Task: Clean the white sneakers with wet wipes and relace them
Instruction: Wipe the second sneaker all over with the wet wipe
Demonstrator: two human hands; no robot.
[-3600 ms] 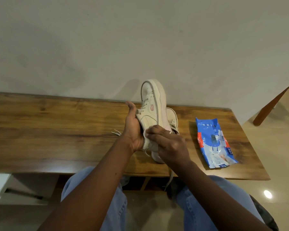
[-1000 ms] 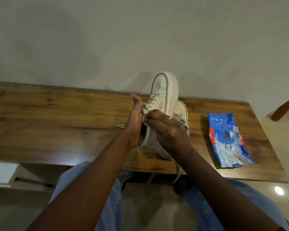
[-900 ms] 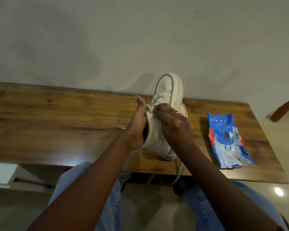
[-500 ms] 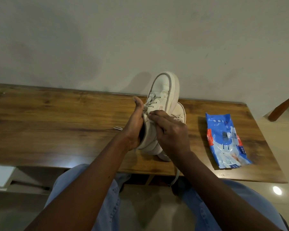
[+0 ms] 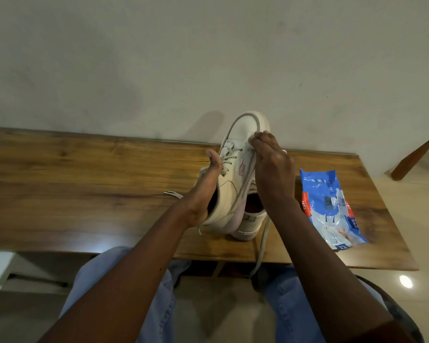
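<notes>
Left hand (image 5: 204, 191) slid into the opening of the raised white sneaker (image 5: 233, 179), thumb up beside the laces (image 5: 227, 160); grasping the shoe from inside, fingers hidden. Right hand (image 5: 274, 169) pinched shut on a wet wipe (image 5: 250, 142), pressing it at the toe edge where upper meets sole. Shoe tipped up on its heel, toe toward the wall, heel at the near part of the wooden table (image 5: 84, 184).

Second sneaker (image 5: 252, 219) lying just behind and right of the first, touching it, opening toward the camera. One loose lace (image 5: 259, 251) trailing off the table's front edge toward the lap. Another lace end (image 5: 172, 193) flat on the wood, left of the left wrist. Blue wipes pack (image 5: 330, 209) flat on the table, right of both shoes and apart from them.

Likely risks: raised shoe twisting or slipping off the left hand under hard rubbing at the toe, far from the support inside; second shoe nudged toward the edge by the heel; dangling lace snagged by a knee, dragging that shoe off; pack drying out if left unsealed.

Hard to tell: most of the wipe, buried under the fingertips; dirt still on the sole; whether the pack's flap is shut; lacing of the second shoe, mostly hidden by the right forearm.
</notes>
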